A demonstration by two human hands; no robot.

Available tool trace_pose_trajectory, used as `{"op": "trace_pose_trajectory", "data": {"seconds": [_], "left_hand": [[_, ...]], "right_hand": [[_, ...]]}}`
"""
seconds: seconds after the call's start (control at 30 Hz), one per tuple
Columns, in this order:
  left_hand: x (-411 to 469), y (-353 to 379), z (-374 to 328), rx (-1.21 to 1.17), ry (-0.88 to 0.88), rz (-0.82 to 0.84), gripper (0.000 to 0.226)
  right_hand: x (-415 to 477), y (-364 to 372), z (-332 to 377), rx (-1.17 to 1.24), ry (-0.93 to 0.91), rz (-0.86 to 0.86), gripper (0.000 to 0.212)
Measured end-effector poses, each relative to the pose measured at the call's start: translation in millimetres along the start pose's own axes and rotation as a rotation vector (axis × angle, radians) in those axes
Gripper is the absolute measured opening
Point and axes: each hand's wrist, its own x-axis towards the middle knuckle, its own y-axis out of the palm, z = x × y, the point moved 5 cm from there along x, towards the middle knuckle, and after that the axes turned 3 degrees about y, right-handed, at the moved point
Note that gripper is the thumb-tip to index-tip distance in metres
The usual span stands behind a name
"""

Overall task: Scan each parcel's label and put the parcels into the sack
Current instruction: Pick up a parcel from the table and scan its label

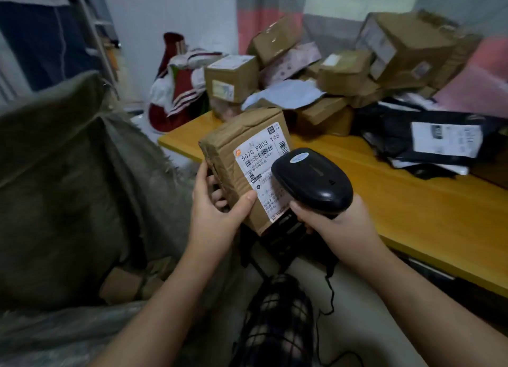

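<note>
Parcels (pixel 343 72) heap on a yellow table (pixel 412 201) against a white wall (pixel 170 17).

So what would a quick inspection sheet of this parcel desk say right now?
Surface: yellow wooden table, parcels heaped at its far side.
Job's things: brown parcel, label facing up; black scanner over the label; sack at left; parcel pile and black mailers on the table.
Clutter: red-and-white clothing past the table's end.
Hands: left hand grips the parcel; right hand grips the scanner.
Cables: black cable hangs below the scanner.
Surroundings: white wall, striped curtain.
</note>
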Motion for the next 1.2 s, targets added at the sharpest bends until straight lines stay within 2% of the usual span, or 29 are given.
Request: {"op": "trace_pose_trajectory", "data": {"seconds": [0.2,0.37,0.43,0.47,0.5,0.53,0.63,0.67,0.73,0.83,0.93,1.03,1.2], "left_hand": [[-26,-115,33,0.254,-0.114,-0.250,0.103],[-37,-189,63,0.683,-0.186,-0.380,0.111],[-36,-206,87,0.866,-0.310,-0.351,0.114],[-36,-210,102,0.908,-0.399,-0.324,0.113],[-34,-213,118,0.911,-0.487,-0.301,0.113],[-32,-214,134,0.885,-0.555,-0.286,0.113],[-13,-210,174,0.742,-0.620,-0.272,0.113],[-6,-207,185,0.717,-0.634,-0.251,0.115],[0,-200,208,0.789,-0.706,-0.137,0.117],[-11,-205,232,1.102,-0.905,0.138,0.112],[-34,-224,235,1.365,-1.107,0.360,0.104],[-42,-238,228,1.494,-1.026,0.423,0.093],[-20,-226,216,1.374,-0.789,0.212,0.099]], "right_hand": [[19,116,-44,0.071,0.156,0.254,0.024],[33,165,-105,-0.116,0.276,0.257,0.037],[36,177,-128,-0.061,0.422,0.311,0.061],[36,181,-141,0.003,0.523,0.326,0.082],[35,184,-153,0.061,0.608,0.327,0.092],[35,186,-164,0.099,0.659,0.332,0.088],[23,199,-187,0.144,0.790,0.384,0.042],[20,203,-192,0.142,0.803,0.377,0.032],[19,208,-196,0.086,0.743,0.311,0.027],[25,205,-192,0.043,0.645,0.203,0.031],[26,192,-190,-0.049,0.573,0.206,0.036],[23,181,-191,-0.008,0.560,0.167,0.033],[18,177,-187,-0.059,0.505,0.124,0.030]]}}
